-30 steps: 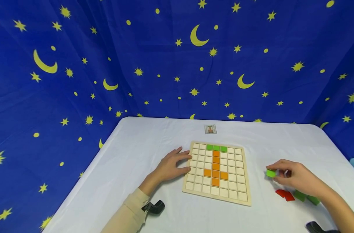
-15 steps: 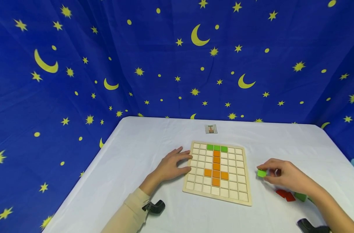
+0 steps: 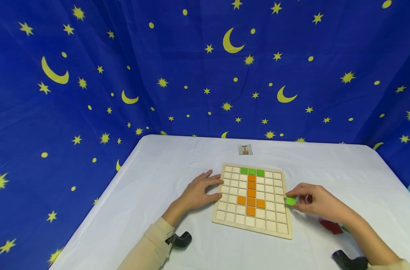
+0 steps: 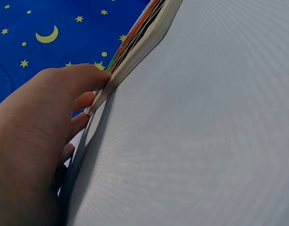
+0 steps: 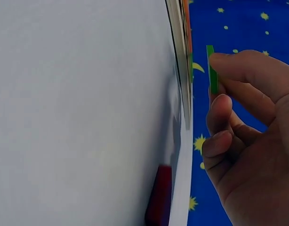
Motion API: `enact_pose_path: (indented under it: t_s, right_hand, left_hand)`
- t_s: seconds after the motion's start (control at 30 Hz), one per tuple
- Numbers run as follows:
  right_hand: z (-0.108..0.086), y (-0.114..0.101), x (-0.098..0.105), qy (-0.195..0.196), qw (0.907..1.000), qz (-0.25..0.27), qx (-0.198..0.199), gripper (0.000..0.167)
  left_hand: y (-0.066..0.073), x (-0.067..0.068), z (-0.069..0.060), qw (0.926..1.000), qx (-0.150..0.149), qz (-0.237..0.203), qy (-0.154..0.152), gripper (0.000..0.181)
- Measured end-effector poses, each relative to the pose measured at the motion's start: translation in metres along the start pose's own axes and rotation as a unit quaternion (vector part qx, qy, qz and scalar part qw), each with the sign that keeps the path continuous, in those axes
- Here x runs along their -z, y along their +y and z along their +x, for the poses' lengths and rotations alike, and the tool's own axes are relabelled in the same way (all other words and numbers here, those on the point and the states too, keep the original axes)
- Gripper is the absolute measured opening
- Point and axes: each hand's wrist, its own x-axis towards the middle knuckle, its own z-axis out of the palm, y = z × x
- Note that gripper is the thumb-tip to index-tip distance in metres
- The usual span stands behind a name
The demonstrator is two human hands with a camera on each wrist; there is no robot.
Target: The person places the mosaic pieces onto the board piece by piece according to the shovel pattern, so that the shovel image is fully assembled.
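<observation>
A wooden grid board (image 3: 230, 218) lies mid-table, with three green tiles (image 3: 252, 171) in its far row and several orange tiles (image 3: 251, 193) forming a column with one on each side. My left hand (image 3: 199, 193) touches the board's left edge with spread fingertips; the left wrist view shows the thumb (image 4: 90, 77) against that edge. Between thumb and fingers my right hand (image 3: 317, 200) pinches a light green tile (image 3: 290, 201), held at the board's right edge. In the right wrist view the tile (image 5: 212, 75) appears edge-on, above the table surface.
Red pieces (image 3: 331, 227) lie right of the board, partly beside the right forearm, with a bit of green behind it. A small patterned card (image 3: 245, 150) lies beyond the board. Star-printed blue cloth (image 3: 191, 67) hangs behind the table.
My right hand has moved left with the light green tile, from beside the red pieces to the board's right edge. Its forearm now covers most of the green pieces. The left hand stays put.
</observation>
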Motion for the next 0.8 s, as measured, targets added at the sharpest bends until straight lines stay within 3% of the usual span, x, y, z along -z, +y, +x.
enact_pose_path:
  t_s: [0.8]
  right_hand:
    - [0.020, -0.021, -0.021, -0.040, 0.9982, 0.017, 0.042, 0.033]
  left_hand:
    - [-0.001, 0.000, 0.001, 1.0000, 0.002, 0.001, -0.005, 0.051]
